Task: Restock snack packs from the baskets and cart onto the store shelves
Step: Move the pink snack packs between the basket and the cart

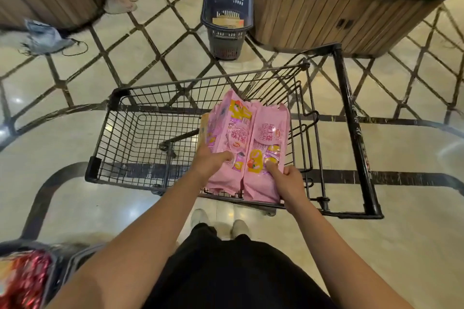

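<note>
While both hands hold stacks of pink plastic snack packs (pixel 247 144) over the black wire cart (pixel 150 138), a pick-up is under way.

Left hand (pixel 209 162) and right hand (pixel 291 179) each grip one stack, thumbs on top, fingers underneath; two stacks, pack count unclear. Slick wrappers could fan and slip if squeezed unevenly. Beyond stand two dark plastic baskets (pixel 226 30).

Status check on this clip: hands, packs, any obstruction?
Left hand and right hand each grip pink packs. Packs over the cart, not shelved. Nothing in the way.
</note>
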`<state>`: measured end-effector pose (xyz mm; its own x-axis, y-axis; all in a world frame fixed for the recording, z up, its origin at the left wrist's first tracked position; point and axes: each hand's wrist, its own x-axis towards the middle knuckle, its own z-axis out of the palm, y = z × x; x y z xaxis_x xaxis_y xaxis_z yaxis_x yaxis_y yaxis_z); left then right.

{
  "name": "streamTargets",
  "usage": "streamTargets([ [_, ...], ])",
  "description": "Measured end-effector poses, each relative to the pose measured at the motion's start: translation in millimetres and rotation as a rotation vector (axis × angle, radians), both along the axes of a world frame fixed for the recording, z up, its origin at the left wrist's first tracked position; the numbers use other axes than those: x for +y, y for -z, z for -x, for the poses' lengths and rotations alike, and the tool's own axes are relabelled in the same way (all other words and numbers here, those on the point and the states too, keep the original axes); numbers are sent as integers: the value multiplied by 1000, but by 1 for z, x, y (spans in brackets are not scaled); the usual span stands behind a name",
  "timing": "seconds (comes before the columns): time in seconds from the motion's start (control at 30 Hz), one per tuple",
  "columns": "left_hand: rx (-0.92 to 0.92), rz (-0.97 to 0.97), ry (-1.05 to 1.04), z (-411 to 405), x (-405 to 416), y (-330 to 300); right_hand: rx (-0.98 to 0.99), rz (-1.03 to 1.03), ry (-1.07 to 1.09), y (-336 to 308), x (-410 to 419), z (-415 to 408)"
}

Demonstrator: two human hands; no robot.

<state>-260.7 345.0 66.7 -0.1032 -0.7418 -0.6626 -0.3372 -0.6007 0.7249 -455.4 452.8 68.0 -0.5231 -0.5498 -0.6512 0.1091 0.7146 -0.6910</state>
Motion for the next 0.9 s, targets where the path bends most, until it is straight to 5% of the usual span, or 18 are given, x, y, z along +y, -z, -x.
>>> streamTargets([
  [0.37,47,-73,-158,-13,38,-38,-414,159,53,-3,1,30],
  [0.9,186,38,-916,-139,203,-58,-189,378,-686,-54,17,-79],
])
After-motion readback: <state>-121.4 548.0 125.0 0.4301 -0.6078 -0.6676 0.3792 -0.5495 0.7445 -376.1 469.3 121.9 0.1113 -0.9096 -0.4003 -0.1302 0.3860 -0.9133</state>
